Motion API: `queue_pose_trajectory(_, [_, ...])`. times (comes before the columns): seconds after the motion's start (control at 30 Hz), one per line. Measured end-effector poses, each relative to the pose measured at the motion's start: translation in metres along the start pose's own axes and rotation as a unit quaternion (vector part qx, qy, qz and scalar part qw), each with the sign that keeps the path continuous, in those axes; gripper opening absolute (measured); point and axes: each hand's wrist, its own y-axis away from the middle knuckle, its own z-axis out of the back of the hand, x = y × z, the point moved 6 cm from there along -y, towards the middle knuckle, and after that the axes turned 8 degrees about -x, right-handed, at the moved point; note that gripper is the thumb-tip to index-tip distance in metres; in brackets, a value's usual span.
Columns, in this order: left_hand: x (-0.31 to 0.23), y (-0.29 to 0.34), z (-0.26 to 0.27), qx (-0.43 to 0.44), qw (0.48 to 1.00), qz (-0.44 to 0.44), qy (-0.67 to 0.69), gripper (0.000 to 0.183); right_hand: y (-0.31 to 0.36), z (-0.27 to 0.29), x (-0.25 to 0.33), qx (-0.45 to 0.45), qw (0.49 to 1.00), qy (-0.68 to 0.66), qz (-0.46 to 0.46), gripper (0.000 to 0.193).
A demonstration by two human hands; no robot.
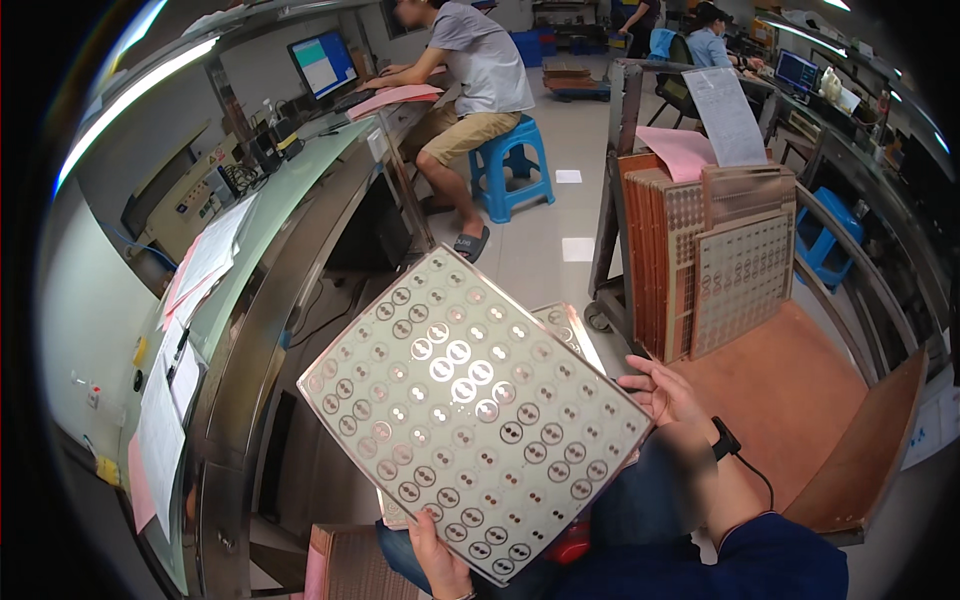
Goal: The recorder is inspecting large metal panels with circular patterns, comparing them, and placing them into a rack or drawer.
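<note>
A flat, pale panel is tilted in front of me, covered with rows of round copper and dark ring patterns like a circuit board panel. My left hand grips its lower edge, thumb on the face. By the panel's right corner is my right hand, fingers stretched out and apart; whether it touches the edge is hard to tell. Part of another patterned panel shows behind the first, mostly hidden by it. A dark band with a cord is on my right wrist.
To the right, a cart with a copper-brown base carries a stack of panels topped with papers. A green-topped bench with papers runs along the left. More panels stand low left. Ahead, a person sits on a blue stool.
</note>
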Motion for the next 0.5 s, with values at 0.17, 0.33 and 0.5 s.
queue_pose_trajectory(0.17, [-0.008,0.004,0.001,-0.003,0.999,-0.014,-0.033,0.044,0.001,0.0,-0.007,0.115,0.984,0.119,-0.061,0.044])
queue_pose_trajectory(0.33, [-0.003,-0.002,0.004,0.013,0.998,0.006,-0.064,0.043,0.0,-0.004,-0.016,0.076,0.972,0.213,-0.067,0.047])
queue_pose_trajectory(0.5, [0.004,-0.006,0.018,0.021,0.995,0.04,-0.088,0.045,0.001,-0.023,-0.031,0.113,0.985,0.106,-0.08,0.046])
